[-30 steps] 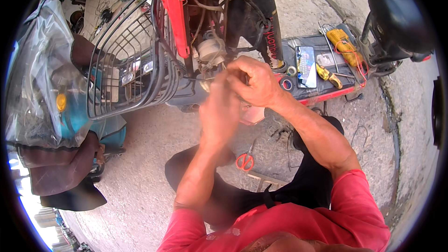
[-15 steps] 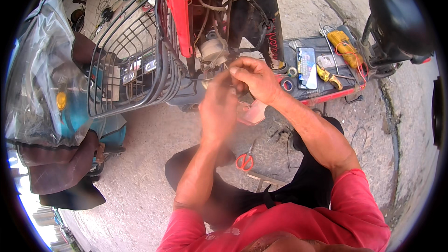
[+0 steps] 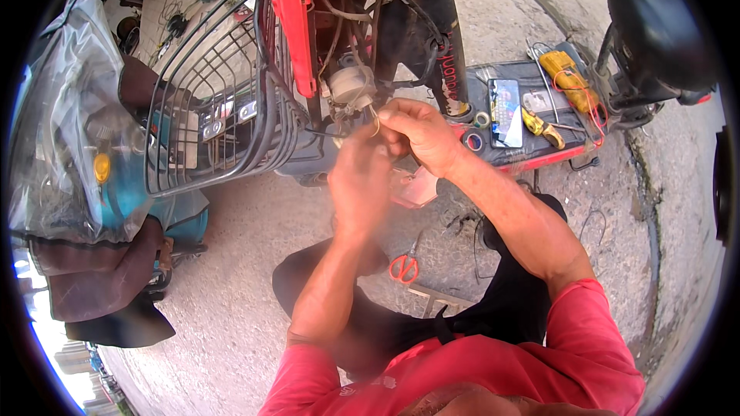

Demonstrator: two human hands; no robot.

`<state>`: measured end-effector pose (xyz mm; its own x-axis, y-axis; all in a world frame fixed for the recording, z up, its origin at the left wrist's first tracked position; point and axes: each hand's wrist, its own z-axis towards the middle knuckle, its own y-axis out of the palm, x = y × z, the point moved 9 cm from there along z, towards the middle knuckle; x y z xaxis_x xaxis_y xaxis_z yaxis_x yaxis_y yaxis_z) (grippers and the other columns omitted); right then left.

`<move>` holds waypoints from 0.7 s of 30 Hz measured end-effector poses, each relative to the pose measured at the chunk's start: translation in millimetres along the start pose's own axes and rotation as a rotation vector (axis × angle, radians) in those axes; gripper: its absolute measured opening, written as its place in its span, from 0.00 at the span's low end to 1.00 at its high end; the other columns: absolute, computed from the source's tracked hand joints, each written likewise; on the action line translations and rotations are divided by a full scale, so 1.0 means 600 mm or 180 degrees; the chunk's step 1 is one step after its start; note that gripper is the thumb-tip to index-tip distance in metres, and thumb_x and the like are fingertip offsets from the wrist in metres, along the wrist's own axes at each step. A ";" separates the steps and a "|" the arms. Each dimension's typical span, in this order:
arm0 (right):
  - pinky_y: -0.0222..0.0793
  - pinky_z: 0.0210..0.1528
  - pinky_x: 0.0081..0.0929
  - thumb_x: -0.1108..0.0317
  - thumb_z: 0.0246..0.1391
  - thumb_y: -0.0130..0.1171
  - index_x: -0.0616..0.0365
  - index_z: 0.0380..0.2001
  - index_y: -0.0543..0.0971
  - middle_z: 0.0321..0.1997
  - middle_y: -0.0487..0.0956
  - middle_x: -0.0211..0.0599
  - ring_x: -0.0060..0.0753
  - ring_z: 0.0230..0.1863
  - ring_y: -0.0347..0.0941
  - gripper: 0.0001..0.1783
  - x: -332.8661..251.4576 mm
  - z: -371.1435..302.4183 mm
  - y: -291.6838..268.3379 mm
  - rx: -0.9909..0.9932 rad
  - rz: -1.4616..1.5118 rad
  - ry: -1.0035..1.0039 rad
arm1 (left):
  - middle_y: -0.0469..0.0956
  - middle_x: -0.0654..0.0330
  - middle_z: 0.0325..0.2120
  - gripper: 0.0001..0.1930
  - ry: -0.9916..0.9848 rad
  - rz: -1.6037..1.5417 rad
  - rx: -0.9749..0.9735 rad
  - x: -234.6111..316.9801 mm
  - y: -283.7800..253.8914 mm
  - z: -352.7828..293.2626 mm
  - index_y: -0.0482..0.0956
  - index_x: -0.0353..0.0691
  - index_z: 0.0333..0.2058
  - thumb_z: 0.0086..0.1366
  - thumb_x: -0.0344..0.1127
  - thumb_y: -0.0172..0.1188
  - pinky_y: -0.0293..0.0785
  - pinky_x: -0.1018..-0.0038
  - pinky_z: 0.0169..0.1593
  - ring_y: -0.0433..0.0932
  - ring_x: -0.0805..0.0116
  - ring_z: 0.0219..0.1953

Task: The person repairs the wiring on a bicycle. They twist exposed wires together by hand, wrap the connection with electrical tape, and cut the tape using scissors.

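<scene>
Both of my hands meet in front of the opened front of a red electric scooter [image 3: 291,27]. My right hand [image 3: 420,135] pinches a thin, light-coloured wire [image 3: 375,119] between thumb and fingers. Close against it, my left hand [image 3: 360,181] is closed too, its fingers curled on the same wire; its outline is somewhat blurred. The wire runs up to a round, pale, dusty part [image 3: 351,85] among hanging cables. Below my hands is a pinkish broken panel piece [image 3: 415,187]. The wire's end is hidden by my fingers.
A black wire basket [image 3: 212,108] juts out left of the scooter. On the footboard lie a phone [image 3: 506,112], a yellow multimeter [image 3: 570,81], yellow-handled pliers [image 3: 543,129] and tape rolls [image 3: 474,140]. Orange-handled scissors [image 3: 404,267] rest on the ground between my legs. A plastic-covered vehicle [image 3: 77,123] stands at left.
My left hand has shifted slightly down from the right fingers, and more of the wire shows between them. My right hand stays nearly in place.
</scene>
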<state>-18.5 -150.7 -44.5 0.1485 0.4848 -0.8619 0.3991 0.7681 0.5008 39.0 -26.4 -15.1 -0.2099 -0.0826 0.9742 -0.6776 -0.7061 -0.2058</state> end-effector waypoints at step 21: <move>0.72 0.33 0.18 0.68 0.64 0.66 0.62 0.41 0.85 0.31 0.83 0.25 0.11 0.30 0.74 0.08 -0.077 -0.032 -0.008 0.0844 -0.2184 -0.1037 | 0.81 0.61 0.27 0.22 -0.0059 0.0444 -0.0038 0.030 0.014 -0.012 0.74 0.31 0.61 0.70 0.30 0.61 0.79 0.74 0.37 0.80 0.75 0.29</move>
<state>-45.0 -168.9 -5.6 0.0323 -0.2372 -0.9709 0.6927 0.7056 -0.1493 24.6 -28.7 0.4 -0.2896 -0.1924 0.9376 -0.6512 -0.6783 -0.3403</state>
